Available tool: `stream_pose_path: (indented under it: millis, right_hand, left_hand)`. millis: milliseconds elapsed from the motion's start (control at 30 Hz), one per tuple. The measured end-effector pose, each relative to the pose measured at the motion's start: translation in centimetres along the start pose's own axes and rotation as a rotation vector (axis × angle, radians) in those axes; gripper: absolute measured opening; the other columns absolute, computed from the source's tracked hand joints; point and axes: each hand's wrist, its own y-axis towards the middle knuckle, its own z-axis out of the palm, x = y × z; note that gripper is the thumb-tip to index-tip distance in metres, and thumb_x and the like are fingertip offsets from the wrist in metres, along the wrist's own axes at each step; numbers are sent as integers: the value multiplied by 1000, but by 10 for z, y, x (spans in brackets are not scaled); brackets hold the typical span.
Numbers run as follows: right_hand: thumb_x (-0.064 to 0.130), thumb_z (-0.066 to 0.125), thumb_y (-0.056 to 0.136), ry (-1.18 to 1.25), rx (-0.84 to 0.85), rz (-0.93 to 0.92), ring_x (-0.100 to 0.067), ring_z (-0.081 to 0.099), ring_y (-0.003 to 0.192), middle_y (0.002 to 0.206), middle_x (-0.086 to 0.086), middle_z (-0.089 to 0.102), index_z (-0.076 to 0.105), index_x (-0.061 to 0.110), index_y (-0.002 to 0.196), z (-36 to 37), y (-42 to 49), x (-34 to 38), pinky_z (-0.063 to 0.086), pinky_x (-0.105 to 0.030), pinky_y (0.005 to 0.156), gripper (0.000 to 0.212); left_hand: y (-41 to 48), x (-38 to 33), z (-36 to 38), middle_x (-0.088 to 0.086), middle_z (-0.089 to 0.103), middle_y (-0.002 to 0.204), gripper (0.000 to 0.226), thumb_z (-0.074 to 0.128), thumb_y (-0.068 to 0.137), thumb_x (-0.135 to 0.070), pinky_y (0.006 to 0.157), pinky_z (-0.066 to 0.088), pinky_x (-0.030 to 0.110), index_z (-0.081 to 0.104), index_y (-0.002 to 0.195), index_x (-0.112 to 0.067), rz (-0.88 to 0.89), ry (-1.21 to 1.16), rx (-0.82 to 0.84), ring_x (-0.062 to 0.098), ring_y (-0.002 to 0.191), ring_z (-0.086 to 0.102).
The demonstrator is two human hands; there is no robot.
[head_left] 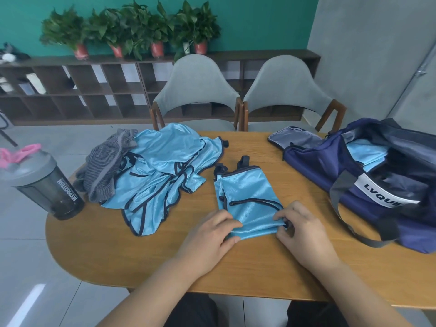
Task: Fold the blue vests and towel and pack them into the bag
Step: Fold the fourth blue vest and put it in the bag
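L hand (212, 232), R hand (299, 230), palms down; both pinching folded vest (250, 199) near edge

A folded light-blue vest (249, 200) is lying flat between a heap of unfolded vests (165, 171), with a crumpled grey striped towel (106, 172) resting on its left side, and an open navy bag (318, 166) holding another folded vest (368, 154).

Before us on the table (165, 263) lies a vest (250, 197); left of it we see the heap (165, 166), the towel (103, 173) on its left, then the shaker (47, 187); the bag (318, 166) sits right.
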Motion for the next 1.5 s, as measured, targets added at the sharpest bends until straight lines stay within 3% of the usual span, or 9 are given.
stream_pose_path:
  millis: [233,433,567,667,900,1033,1200,1400,1500]
  right_hand:
    - [-2,77,74,-45,-30,-1,-7,50,89,95,18,53,67,26,89,0,2,-1,39,-14,75,33]
    - [9,71,70,-124,14,70,-9,48,87,91,19,50,61,32,80,-4,2,4,49,-34,74,27]
    - [22,73,75,-166,18,37,-13,47,92,97,17,52,65,32,90,-13,15,23,46,-37,79,20]
    - [28,71,91,-59,10,20,-10,53,99,101,14,57,71,26,107,4,45,49,47,-28,81,16]
    - [55,60,95,-209,217,161,-27,55,112,114,-6,59,67,17,125,72,97,91,51,-40,93,49]
    - [36,58,93,-288,168,192,-27,56,104,103,-4,57,69,18,112,83,100,94,49,-39,87,28]
    - [27,63,90,-215,1,181,-29,59,100,101,-6,61,74,15,121,84,100,99,52,-43,86,35]
    - [28,51,97,-303,159,73,-25,54,97,103,0,58,69,19,123,84,86,92,50,-40,83,33]
    - [10,50,100,-129,205,58,-26,58,121,129,-4,63,59,15,142,64,85,83,52,-37,97,43]
  left_hand:
    - [-4,-10,5,-18,64,120,30,64,104,-25,100,47,26,66,134,-29,54,-80,35,0,119,48]
    - [-5,-10,4,-22,59,128,33,63,105,-29,109,42,21,64,137,-31,8,-174,-29,-3,126,50]
    - [14,9,-9,-19,54,136,32,57,107,-25,114,38,23,61,139,-30,-200,-172,-221,-3,130,49]
    - [43,34,-14,-9,51,146,43,55,105,-17,114,41,29,52,147,-26,-278,-108,-187,8,133,51]
    - [59,59,2,-7,59,144,54,58,100,-11,112,46,39,47,149,-31,-310,-108,-172,14,131,56]
    - [61,62,2,-12,59,147,49,52,105,-14,117,42,37,48,150,-32,-345,-158,-192,9,136,52]
    - [65,59,-1,-7,60,145,47,50,108,-23,115,38,35,44,152,-37,-363,-156,-189,16,134,51]
    - [66,62,0,-6,58,146,52,43,110,-32,116,40,42,30,160,-42,-385,-182,-146,18,135,50]
    - [64,57,-1,-8,43,160,53,40,109,-48,122,32,39,35,160,-36,-348,-111,-138,16,146,38]
